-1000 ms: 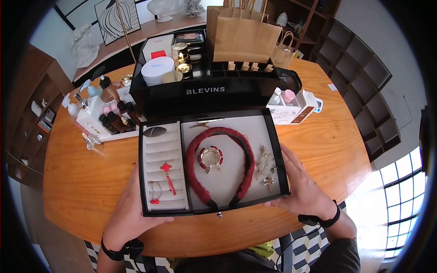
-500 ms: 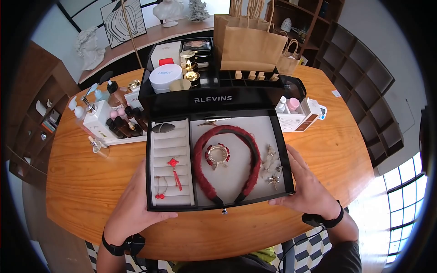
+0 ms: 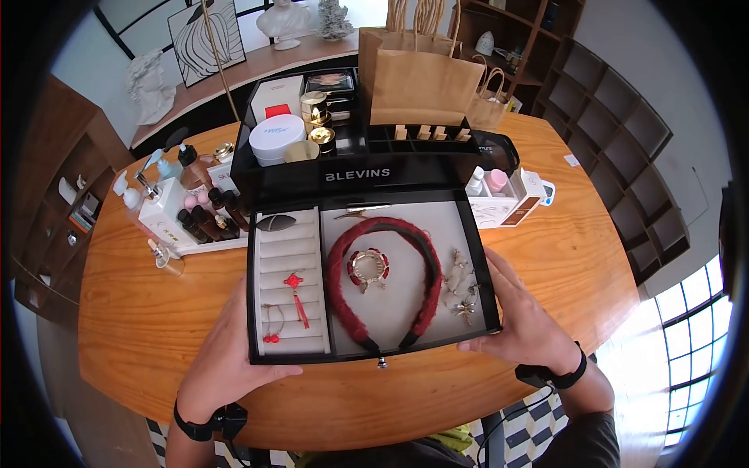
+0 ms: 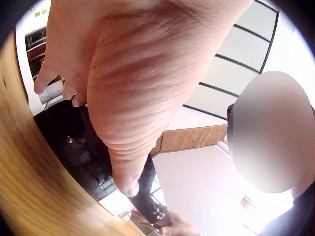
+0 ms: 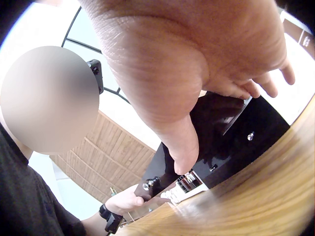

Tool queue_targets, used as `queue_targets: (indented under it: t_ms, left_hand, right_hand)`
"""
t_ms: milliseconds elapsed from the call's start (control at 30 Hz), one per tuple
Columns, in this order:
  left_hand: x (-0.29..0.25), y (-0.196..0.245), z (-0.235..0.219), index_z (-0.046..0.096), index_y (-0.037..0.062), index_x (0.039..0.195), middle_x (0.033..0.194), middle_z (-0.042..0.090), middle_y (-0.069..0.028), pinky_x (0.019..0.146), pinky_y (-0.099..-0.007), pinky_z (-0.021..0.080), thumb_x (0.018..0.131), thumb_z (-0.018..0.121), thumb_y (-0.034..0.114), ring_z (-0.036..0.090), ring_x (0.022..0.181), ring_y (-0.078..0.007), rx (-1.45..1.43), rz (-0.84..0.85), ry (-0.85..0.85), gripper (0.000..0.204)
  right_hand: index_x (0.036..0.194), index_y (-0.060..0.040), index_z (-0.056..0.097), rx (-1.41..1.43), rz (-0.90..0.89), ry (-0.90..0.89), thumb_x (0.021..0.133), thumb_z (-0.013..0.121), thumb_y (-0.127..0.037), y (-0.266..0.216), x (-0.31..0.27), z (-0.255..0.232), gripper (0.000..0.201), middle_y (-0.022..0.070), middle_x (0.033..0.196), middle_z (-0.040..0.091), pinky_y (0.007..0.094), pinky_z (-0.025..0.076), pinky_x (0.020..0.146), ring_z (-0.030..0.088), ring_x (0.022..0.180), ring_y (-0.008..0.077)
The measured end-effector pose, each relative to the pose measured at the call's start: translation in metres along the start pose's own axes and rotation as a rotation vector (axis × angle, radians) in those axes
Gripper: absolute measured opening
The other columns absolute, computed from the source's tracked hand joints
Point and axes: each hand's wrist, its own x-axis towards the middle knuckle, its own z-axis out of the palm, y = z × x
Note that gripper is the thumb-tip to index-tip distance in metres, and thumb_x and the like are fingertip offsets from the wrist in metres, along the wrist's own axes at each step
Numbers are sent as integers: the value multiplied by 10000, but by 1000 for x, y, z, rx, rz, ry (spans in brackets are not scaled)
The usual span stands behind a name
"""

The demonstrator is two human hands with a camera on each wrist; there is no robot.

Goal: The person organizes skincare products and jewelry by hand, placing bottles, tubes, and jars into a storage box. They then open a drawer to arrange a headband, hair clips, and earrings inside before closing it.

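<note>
Black cosmetics box [image 3: 273, 183], lettered BLEVINS, has its shallow jewellery drawer [image 3: 384, 313] out toward me. My left hand [image 3: 222, 351] grips its left front corner, thumb along the front face and fingers on the side. At the right front corner, my right hand [image 3: 529, 324] holds it likewise. Inside lie a dark red fabric headband [image 3: 337, 269], with a round red and gold piece [image 3: 384, 267] within its arch, and silvery ornaments [image 3: 465, 310] at right. On the ring rolls rest a dark oval clip [image 3: 276, 223], a red tasselled piece [image 3: 293, 281] and red beads [image 3: 271, 338].
Pump bottles and small vials fill a white organiser [image 3: 164, 214] on the left. A smaller white holder [image 3: 499, 210] stands at right. Jars, including a white round one [image 3: 277, 140], sit on the box, with brown paper bags [image 3: 421, 82] behind. Wooden table [image 3: 374, 413] underneath.
The drawer's front has come slightly nearer the box lettering, both hands keeping their hold. The head view has shifted a little; the drawer's contents keep their places.
</note>
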Motion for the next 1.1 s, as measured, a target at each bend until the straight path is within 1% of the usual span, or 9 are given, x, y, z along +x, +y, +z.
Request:
queue_targets:
  t_ms: [133, 200, 267, 500, 567, 633, 667, 900, 1100]
  left_hand:
    - [2, 2, 1, 210, -30, 1659, 1642, 396, -248, 1246, -436, 336, 672, 1000, 257, 398, 1528, -393, -5, 28, 11, 1296]
    - [2, 2, 2, 215, -29, 1658, 1643, 394, -248, 1246, -436, 337, 667, 1002, 254, 399, 1527, -393, -14, 15, 7, 1297]
    - [1, 1, 3, 219, -28, 1657, 1644, 393, -247, 1246, -436, 337, 662, 1004, 250, 400, 1526, -393, -24, 4, 4, 1298]
    - [0, 0, 5, 253, -20, 1640, 1589, 457, -238, 1222, -442, 377, 652, 1008, 230, 468, 1471, -386, -64, -11, 28, 1268]
    - [1, -1, 4, 257, -19, 1637, 1579, 468, -238, 1215, -442, 387, 651, 1008, 226, 482, 1460, -383, -72, -21, 32, 1264]
    - [1, 0, 3, 256, -18, 1638, 1576, 471, -240, 1210, -441, 392, 650, 1009, 224, 489, 1456, -380, -100, -18, 24, 1265]
    - [2, 1, 3, 256, -18, 1638, 1576, 471, -240, 1210, -441, 392, 650, 1009, 224, 489, 1456, -380, -101, -18, 24, 1265]
    - [3, -1, 2, 258, -20, 1639, 1585, 464, -238, 1221, -434, 377, 653, 1008, 220, 471, 1472, -386, -36, 23, 35, 1261]
    - [5, 4, -1, 252, -19, 1645, 1620, 429, -245, 1238, -433, 350, 673, 997, 233, 431, 1502, -391, -29, 13, 22, 1251]
  right_hand:
    - [1651, 2, 300, 5, -12, 3, 678, 1013, -280, 2, -1, -1, 1239, 287, 1682, 299, 450, 330, 1264, 343, 1560, 441]
    - [1651, -1, 301, 11, -17, 10, 679, 1013, -281, 3, -2, -2, 1238, 287, 1683, 299, 451, 331, 1263, 342, 1560, 441]
    - [1630, 42, 310, 1, -48, 15, 699, 986, -321, 2, -2, -3, 1206, 304, 1650, 335, 488, 337, 1234, 388, 1509, 472]
    - [1628, 39, 315, 7, -27, 7, 697, 987, -304, 0, 0, -4, 1198, 297, 1651, 340, 485, 343, 1232, 392, 1507, 469]
    - [1647, 7, 306, 5, -17, -7, 680, 1014, -304, -1, 1, -5, 1239, 292, 1683, 296, 453, 334, 1262, 345, 1558, 442]
    - [1638, 24, 308, -7, -23, 2, 686, 1003, -313, 0, 0, -4, 1226, 295, 1669, 316, 468, 337, 1248, 367, 1534, 454]
    - [1629, 40, 310, -19, -31, 12, 693, 992, -321, 0, 0, -4, 1213, 299, 1654, 335, 482, 340, 1235, 388, 1510, 466]
    - [1635, 41, 297, -4, -47, 12, 698, 990, -331, 1, 3, -5, 1223, 301, 1655, 333, 483, 336, 1238, 384, 1512, 469]
    - [1641, 18, 303, 15, -15, 1, 696, 993, -320, 2, 3, -4, 1218, 284, 1668, 323, 486, 344, 1233, 385, 1506, 479]
